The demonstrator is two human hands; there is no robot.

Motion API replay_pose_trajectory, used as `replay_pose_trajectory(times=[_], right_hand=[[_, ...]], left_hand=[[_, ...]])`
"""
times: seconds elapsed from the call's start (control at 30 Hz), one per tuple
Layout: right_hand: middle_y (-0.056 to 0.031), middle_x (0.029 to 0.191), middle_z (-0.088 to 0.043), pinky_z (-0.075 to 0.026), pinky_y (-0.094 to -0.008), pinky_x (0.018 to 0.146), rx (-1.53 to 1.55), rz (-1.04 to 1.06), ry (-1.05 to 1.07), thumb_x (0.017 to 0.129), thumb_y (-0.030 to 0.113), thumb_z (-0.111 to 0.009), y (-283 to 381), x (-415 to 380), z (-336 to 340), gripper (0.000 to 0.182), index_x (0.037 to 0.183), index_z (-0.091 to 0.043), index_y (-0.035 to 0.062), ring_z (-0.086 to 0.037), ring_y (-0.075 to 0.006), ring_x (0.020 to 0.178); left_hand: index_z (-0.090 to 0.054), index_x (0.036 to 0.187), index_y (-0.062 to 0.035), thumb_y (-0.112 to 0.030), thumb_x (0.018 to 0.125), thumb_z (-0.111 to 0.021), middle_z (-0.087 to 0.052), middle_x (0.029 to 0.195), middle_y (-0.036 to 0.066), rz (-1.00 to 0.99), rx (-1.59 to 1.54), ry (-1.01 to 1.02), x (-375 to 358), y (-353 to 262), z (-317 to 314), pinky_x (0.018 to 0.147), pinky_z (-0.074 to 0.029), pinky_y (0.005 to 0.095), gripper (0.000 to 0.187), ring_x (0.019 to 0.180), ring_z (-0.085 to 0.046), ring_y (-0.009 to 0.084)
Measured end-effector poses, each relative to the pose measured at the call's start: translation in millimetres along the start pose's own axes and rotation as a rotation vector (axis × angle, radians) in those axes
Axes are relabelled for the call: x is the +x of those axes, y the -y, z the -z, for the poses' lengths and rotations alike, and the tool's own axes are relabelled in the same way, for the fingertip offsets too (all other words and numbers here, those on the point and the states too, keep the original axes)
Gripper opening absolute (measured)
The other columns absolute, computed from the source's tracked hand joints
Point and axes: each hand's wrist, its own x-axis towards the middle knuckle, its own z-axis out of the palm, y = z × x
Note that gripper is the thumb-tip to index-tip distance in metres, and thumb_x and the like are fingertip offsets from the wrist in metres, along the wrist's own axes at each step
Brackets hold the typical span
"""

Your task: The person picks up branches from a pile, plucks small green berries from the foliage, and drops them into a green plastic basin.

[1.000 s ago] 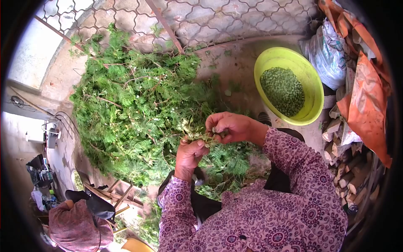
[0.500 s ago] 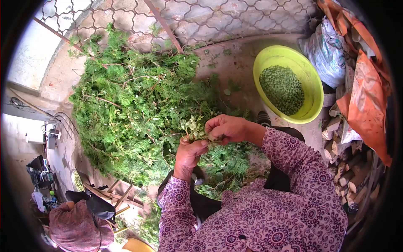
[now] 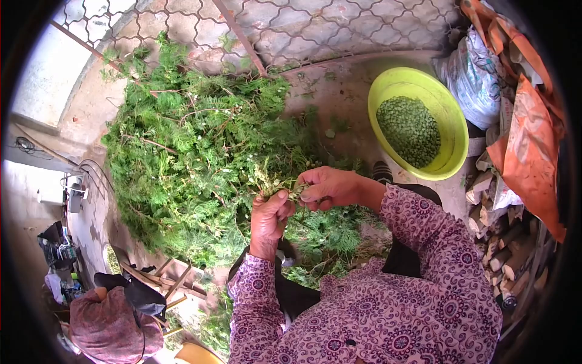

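Note:
My left hand [image 3: 268, 218] grips a leafy green sprig [image 3: 271, 179] by its stem, holding it upright over a big pile of green branches [image 3: 194, 151]. My right hand [image 3: 327, 185] pinches at the sprig's top, fingers closed on small pieces of it. To the right, a yellow-green bowl [image 3: 451, 127] on the ground holds a heap of small green bits [image 3: 408, 130]. Both my sleeves are purple patterned fabric.
A paved floor and a wire fence lie beyond the pile. Sacks and an orange tarp [image 3: 527, 145] are stacked at the right over cut firewood [image 3: 506, 242]. Another person [image 3: 112, 330] sits at the lower left beside a wooden frame [image 3: 173, 282].
My left hand has turned and risen slightly with the sprig. My right hand has shifted along the sprig's top, still picking at it.

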Motion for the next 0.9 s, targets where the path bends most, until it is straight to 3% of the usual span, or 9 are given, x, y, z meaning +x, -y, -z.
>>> replay_pose_trajectory(times=[0.27,0.33,0.37,0.43,0.57,0.63,0.9], right_hand=[[-0.0011,0.063,-0.051,-0.03,-0.019,0.043,0.104,0.075,0.043,0.078,0.011,-0.06,-4,6,5,0.009,0.076,-0.054,0.0048,-0.045,-0.0064,0.051],[-0.0024,0.064,-0.053,-0.03,-0.0199,0.04,0.032,-0.006,-0.18,0.078,0.009,-0.059,0,3,8,0.007,0.076,-0.054,0.0049,-0.045,-0.0071,0.05],[-0.0024,0.064,-0.053,-0.03,-0.0199,0.04,0.027,-0.005,-0.179,0.078,0.009,-0.059,1,4,15,0.007,0.076,-0.054,0.0049,-0.045,-0.0071,0.05],[-0.0034,0.067,-0.054,-0.03,-0.0194,0.039,0.19,0.072,-0.36,0.078,0.009,-0.059,2,6,28,0.006,0.078,-0.055,0.0046,-0.047,-0.0078,0.05],[-0.004,0.069,-0.055,-0.032,-0.0189,0.039,0.142,0.164,-0.216,0.077,0.016,-0.063,-3,3,17,0.015,0.079,-0.055,0.0044,-0.05,-0.0073,0.055],[-0.0043,0.072,-0.057,-0.032,-0.0171,0.039,0.09,-0.036,-0.14,0.08,0.016,-0.06,-7,10,6,0.013,0.08,-0.054,0.0043,-0.049,-0.0074,0.052],[-0.0028,0.066,-0.056,-0.035,-0.0177,0.039,-0.005,-0.009,-0.229,0.077,0.02,-0.064,-8,17,2,0.018,0.078,-0.055,0.0044,-0.05,-0.007,0.049]], left_hand=[[-0.053,0.066,-0.0091,-0.009,0.075,-0.064,-0.037,0.044,-0.004,0.004,0.121,-0.135,-1,2,-6,0.041,-0.024,0.0241,0.015,0.038,-0.029,0.0078],[-0.054,0.066,-0.009,-0.006,0.074,-0.065,-0.043,0.05,-0.004,0.0,0.069,-0.145,0,4,0,0.04,-0.026,0.0226,0.014,0.039,-0.032,0.0066],[-0.055,0.066,-0.0089,-0.003,0.073,-0.066,-0.05,0.055,-0.004,-0.005,0.017,-0.153,1,4,3,0.039,-0.027,0.021,0.015,0.041,-0.036,0.0055],[-0.056,0.067,-0.009,-0.003,0.073,-0.066,-0.051,0.056,-0.004,-0.063,0.038,-0.187,1,1,9,0.038,-0.028,0.0209,0.014,0.041,-0.037,0.0054],[-0.059,0.068,-0.0095,-0.004,0.073,-0.067,-0.056,0.06,-0.003,-0.15,0.152,-0.284,3,6,3,0.039,-0.031,0.0204,0.011,0.043,-0.043,0.0054],[-0.06,0.068,-0.0092,-0.005,0.073,-0.068,-0.058,0.063,-0.002,-0.192,0.23,-0.305,5,10,5,0.038,-0.032,0.0199,0.01,0.044,-0.044,0.0053],[-0.06,0.07,-0.009,-0.004,0.073,-0.067,-0.058,0.063,-0.003,-0.207,0.244,-0.309,7,13,-4,0.038,-0.029,0.0178,0.009,0.044,-0.043,0.0034]])
